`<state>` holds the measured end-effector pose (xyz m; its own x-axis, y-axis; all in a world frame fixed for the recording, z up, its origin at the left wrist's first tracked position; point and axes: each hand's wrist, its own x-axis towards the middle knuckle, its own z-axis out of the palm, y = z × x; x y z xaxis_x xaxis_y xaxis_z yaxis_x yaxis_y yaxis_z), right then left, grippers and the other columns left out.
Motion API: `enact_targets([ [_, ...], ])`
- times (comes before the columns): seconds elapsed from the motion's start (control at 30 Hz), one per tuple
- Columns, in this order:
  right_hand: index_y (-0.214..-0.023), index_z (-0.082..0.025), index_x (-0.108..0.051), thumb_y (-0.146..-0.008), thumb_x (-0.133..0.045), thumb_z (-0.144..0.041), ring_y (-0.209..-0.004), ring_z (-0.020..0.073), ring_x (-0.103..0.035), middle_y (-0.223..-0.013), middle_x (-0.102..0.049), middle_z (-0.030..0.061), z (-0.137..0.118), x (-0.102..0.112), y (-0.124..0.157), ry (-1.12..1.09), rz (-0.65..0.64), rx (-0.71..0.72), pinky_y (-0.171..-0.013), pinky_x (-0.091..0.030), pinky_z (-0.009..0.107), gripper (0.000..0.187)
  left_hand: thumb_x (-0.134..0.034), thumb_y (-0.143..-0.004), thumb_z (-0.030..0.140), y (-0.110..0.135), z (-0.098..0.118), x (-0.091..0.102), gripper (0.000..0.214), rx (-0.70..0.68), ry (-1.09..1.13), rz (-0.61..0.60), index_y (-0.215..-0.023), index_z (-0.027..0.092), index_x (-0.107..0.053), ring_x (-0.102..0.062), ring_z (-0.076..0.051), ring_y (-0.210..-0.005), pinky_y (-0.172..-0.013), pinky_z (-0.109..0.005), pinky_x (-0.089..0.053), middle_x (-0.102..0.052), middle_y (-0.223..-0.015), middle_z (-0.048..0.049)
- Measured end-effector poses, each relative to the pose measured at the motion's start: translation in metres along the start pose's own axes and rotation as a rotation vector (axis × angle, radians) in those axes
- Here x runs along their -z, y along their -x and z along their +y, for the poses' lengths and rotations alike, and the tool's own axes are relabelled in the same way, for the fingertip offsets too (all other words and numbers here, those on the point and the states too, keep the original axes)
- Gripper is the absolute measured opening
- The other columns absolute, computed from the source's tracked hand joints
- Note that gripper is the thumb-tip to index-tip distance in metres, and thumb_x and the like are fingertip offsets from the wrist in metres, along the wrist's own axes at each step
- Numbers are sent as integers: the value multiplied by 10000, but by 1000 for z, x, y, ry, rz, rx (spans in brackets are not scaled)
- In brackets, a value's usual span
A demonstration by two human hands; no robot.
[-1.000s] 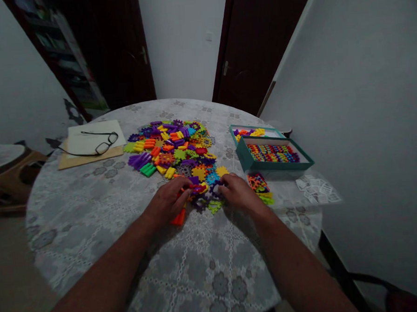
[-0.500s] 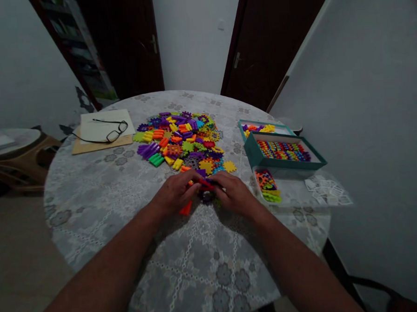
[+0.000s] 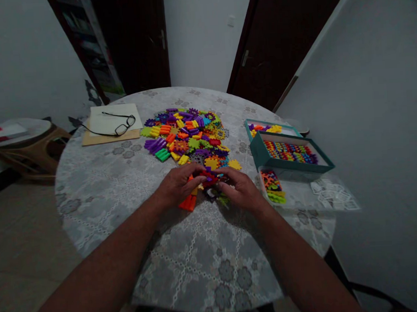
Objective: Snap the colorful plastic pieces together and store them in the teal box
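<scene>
My left hand (image 3: 179, 184) and my right hand (image 3: 241, 188) meet over the near edge of a heap of plastic building pieces (image 3: 189, 133). Between them they grip a red and purple building piece (image 3: 208, 177), its edges partly covered by my fingers. Under my left hand lies an orange piece (image 3: 188, 203), partly hidden. Dark and green gear-shaped pieces (image 3: 217, 196) show just below the held one, between my hands. Whether they are joined to it I cannot tell.
Black glasses (image 3: 121, 127) rest on papers (image 3: 98, 117) at the left. On the right stand a teal box (image 3: 268, 160) of colourful pieces, its lid (image 3: 252, 125), a clear tub (image 3: 273, 190) of pieces and a bag of white pieces (image 3: 334, 193). A patterned cloth (image 3: 196, 263) covers the round table.
The view has swung slightly left, so the table sits further right. My fingers have shifted a little on the red and purple piece, and more of it shows now.
</scene>
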<state>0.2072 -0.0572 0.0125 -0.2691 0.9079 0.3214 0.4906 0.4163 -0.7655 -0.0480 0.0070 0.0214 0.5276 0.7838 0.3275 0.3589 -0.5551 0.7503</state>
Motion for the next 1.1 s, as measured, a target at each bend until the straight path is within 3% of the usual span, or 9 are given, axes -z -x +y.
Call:
enact_targets([
  [0.1, -1264, -277, -776, -983, -734, -217, -1084, 247, -709, -1235, -747, 85, -3, 4, 2, 208, -150, 37, -970, -571, 402, 291, -691, -1004, 433, 0, 2, 3, 224, 78, 47, 118, -1097, 241, -759, -739, -216, -902, -850, -338, -593, -805, -996, -25],
  [0.2, -1194, -267, -783, -946, -826, -262, -1050, 252, -680, -1268, -693, 96, -9, -3, 6, 416, -284, -16, -899, -554, 373, 252, -699, -995, 465, -1, 4, 6, 249, 136, 111, 178, -1060, 226, -722, -708, -203, -844, -787, -322, -571, -774, -934, -14],
  [0.37, -1057, -236, -758, -975, -729, -205, -939, 216, -641, -1211, -671, 93, -12, -10, 7, 508, -318, -43, -821, -512, 332, 92, -705, -976, 426, 0, 4, 5, 209, 143, 97, 147, -1042, 228, -710, -696, -200, -838, -772, -318, -567, -751, -919, -9],
  [0.47, -1017, -231, -724, -972, -655, -179, -945, 224, -640, -1107, -681, 77, -7, 2, 4, 437, -258, -3, -853, -508, 340, 97, -693, -987, 389, 0, 4, 3, 179, 92, 109, 78, -1059, 228, -722, -710, -197, -852, -804, -324, -580, -761, -940, -13],
  [0.6, -948, -223, -698, -1004, -615, -243, -909, 230, -646, -948, -691, 59, 1, 18, 0, 346, 1, -34, -843, -490, 344, 102, -701, -983, 338, 1, 3, -1, 138, 21, 115, -13, -1039, 223, -752, -693, -175, -826, -795, -310, -569, -765, -942, -14],
  [0.7, -970, -223, -726, -1035, -620, -310, -870, 221, -657, -909, -718, 47, 2, 13, -2, 212, 167, -123, -807, -490, 334, 151, -713, -976, 355, 2, 4, -5, 159, 32, 155, -57, -1037, 217, -762, -700, -174, -823, -789, -304, -564, -776, -932, -15],
  [0.83, -1075, -236, -769, -1066, -635, -362, -890, 220, -699, -967, -764, 44, -3, -10, -2, -36, 190, -88, -821, -520, 344, 184, -697, -992, 407, 2, 6, -7, 216, 121, 224, -77, -1078, 222, -770, -746, -208, -893, -850, -339, -589, -818, -979, -33],
  [0.93, -1099, -247, -776, -1069, -651, -327, -931, 220, -702, -1013, -765, 49, -5, -21, -1, -34, 216, -1, -854, -525, 356, 151, -695, -993, 431, 1, 7, -4, 239, 160, 190, -22, -1095, 231, -781, -753, -226, -937, -875, -351, -587, -828, -1024, -40],
  [1.1, -1127, -237, -777, -1085, -632, -299, -958, 217, -717, -1042, -775, 63, 1, -25, -1, -29, 263, 41, -880, -550, 362, 163, -707, -969, 454, 1, 8, 0, 246, 188, 103, 66, -1047, 237, -791, -735, -221, -869, -788, -325, -559, -814, -963, -25],
])
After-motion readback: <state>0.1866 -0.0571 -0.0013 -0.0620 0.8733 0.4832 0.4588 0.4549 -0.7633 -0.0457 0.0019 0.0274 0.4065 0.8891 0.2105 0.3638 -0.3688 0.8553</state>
